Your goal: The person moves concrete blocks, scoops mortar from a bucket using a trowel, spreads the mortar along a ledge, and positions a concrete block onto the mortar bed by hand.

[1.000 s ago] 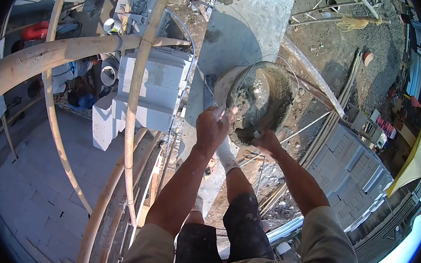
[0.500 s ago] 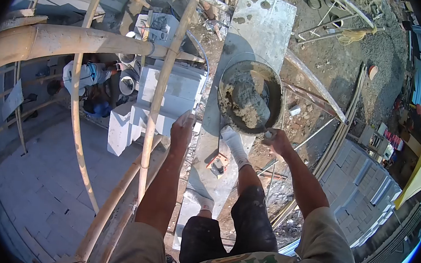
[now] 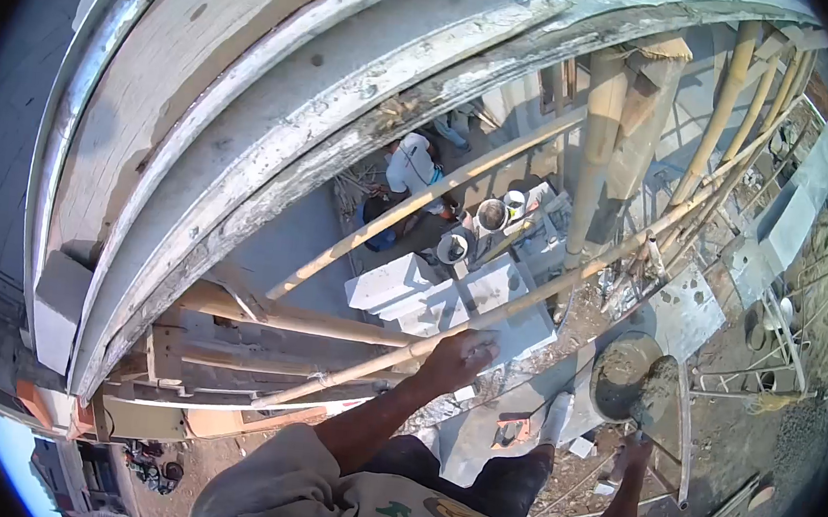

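Observation:
My right hand [image 3: 631,455] is closed around the handle of a trowel [image 3: 660,390]. Its grey, mortar-smeared blade stands over the right side of a round dark bucket [image 3: 605,411] with wet mortar inside. My left hand [image 3: 464,359] is raised with curled fingers, overlapping a bamboo pole [image 3: 365,372] in the view. Whether it grips the pole or something small is hidden. An orange-red tool [image 3: 512,432] lies on the pale plank [image 3: 467,445] near my sock-covered foot [image 3: 557,419].
Bamboo poles cross between me and a co-worker [image 3: 410,165] below. Pale blocks [image 3: 430,304] are stacked beside small buckets [image 3: 454,248]. A long concrete-edged ledge [image 3: 277,138] curves across the upper left. A metal frame [image 3: 781,340] stands at right.
My view has swung left, bringing the ledge into sight and shifting the bucket rightward. The trowel blade, earlier within the bucket's mortar, is now at its right side.

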A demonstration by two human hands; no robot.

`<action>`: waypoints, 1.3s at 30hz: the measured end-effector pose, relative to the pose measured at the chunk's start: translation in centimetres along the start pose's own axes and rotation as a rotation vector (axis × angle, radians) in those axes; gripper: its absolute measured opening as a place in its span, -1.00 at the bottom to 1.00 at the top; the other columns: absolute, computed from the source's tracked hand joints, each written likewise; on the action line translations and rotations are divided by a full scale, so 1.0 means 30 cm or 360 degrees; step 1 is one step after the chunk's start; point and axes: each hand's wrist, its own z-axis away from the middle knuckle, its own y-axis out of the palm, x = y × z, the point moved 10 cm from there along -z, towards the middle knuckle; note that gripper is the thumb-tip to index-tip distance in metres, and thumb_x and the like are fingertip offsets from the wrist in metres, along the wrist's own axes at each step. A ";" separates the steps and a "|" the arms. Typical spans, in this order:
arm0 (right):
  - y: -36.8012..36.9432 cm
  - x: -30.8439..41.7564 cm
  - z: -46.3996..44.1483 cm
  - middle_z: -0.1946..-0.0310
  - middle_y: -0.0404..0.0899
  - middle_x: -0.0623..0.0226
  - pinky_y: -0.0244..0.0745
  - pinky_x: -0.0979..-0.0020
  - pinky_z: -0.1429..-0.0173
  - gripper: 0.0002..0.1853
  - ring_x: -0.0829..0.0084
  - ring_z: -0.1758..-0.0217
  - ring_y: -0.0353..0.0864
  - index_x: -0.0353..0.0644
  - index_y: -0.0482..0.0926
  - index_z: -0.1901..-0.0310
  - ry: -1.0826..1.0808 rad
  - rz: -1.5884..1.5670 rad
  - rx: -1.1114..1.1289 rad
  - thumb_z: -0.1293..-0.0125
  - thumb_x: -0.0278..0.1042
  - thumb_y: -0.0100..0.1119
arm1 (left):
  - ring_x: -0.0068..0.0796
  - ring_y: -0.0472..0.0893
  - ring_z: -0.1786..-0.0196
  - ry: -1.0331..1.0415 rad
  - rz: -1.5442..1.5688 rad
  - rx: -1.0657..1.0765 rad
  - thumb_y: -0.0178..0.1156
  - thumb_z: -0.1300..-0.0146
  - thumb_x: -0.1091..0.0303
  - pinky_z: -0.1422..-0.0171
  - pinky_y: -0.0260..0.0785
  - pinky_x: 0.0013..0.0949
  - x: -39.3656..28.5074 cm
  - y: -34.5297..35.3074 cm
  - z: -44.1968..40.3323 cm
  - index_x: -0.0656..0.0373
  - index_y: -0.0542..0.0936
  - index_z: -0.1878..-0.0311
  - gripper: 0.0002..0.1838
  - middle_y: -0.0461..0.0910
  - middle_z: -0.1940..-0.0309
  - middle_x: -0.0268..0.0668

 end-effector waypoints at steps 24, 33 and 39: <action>0.982 2.105 2.432 0.58 0.53 0.11 0.47 0.35 0.68 -0.62 0.34 0.73 0.51 -0.38 0.48 0.25 -0.1980 0.1121 0.0588 0.13 -0.37 0.27 | -0.07 0.21 -0.45 0.0253 -0.1347 -0.2493 0.19 -0.31 0.14 -0.51 -0.40 0.24 -0.453 -1.976 1.434 0.08 0.54 -0.20 -0.57 0.35 -0.31 -0.15; 1.811 2.257 3.178 0.64 0.53 0.13 0.47 0.40 0.71 -0.65 0.40 0.77 0.52 -0.42 0.52 0.31 -0.2505 0.1672 0.1262 0.17 -0.40 0.27 | 0.15 -0.07 -0.56 0.0127 -0.1492 -0.2582 -0.12 -0.41 -0.09 -0.51 -0.51 0.31 -0.287 -1.870 1.368 0.16 0.25 -0.43 -0.33 0.07 -0.49 0.06; 2.348 2.036 3.447 0.46 0.61 0.17 0.56 0.28 0.26 -0.64 0.31 0.39 0.66 -0.38 0.57 0.20 -0.3452 0.1786 0.1104 0.03 -0.33 0.30 | 0.06 -0.15 -0.59 0.0149 -0.1460 -0.2575 -0.14 -0.38 -0.11 -0.52 -0.59 0.36 -0.266 -1.858 1.369 0.04 0.20 -0.46 -0.33 0.05 -0.51 -0.05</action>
